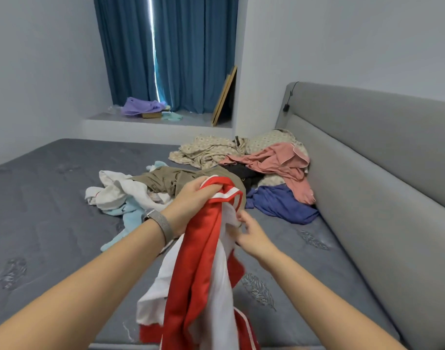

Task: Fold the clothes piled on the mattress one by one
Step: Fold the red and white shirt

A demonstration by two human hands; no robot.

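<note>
A red and white garment (203,274) hangs in front of me above the grey mattress (52,198). My left hand (191,200) grips its bunched top near a white-striped edge. My right hand (249,233) pinches the white fabric a little lower, to the right. Behind the hands lies the pile of clothes: a white piece (115,190), a light blue piece (126,221), an olive-brown piece (170,180), a dark blue piece (282,203), a pink piece (279,162) and a patterned beige piece (208,150).
A grey padded headboard (368,160) runs along the right side. A window ledge (153,122) at the back holds a purple cloth (140,106) and leaning wooden boards (225,97), with blue curtains (165,51) above. A watch band sits on my left wrist (158,223).
</note>
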